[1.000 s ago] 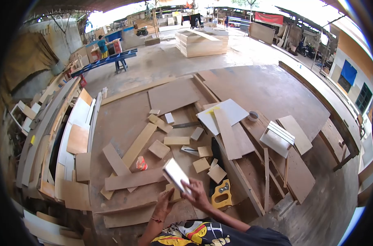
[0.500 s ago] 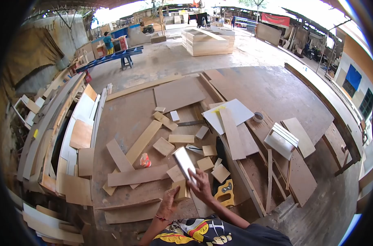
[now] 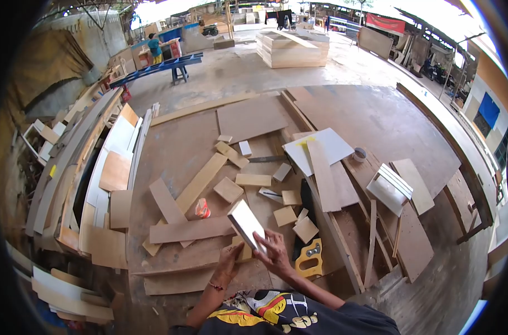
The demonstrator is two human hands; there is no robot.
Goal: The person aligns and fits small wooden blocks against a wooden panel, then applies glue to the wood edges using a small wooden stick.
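My right hand (image 3: 276,252) grips a white-faced rectangular wooden block (image 3: 246,224) near its lower end, fingers across the bright face. The block is tilted and held above the worktable (image 3: 153,162). To its left, my left hand (image 3: 226,267) is closed on a pale wooden block (image 3: 245,252), mostly hidden behind the fingers. A yellow-handled saw (image 3: 309,258) lies just right of my right hand. Beyond the hands are loose wooden blocks (image 3: 284,215) and a red-and-white cup (image 3: 202,209). A dark pencil-like stick rests on a small white piece (image 3: 270,194).
Long boards (image 3: 192,229) lie across the table's left side. At right are a white panel (image 3: 318,151), a roll of tape (image 3: 359,154) and a white box-like piece (image 3: 389,190). Stacked panels (image 3: 114,170) line the left edge. A person (image 3: 155,49) stands far off by a blue trestle (image 3: 159,68).
The white-faced block has turned, showing more of its broad face and side edge. My left hand has shifted slightly left, covering more of its block. The whole view has swung a little left.
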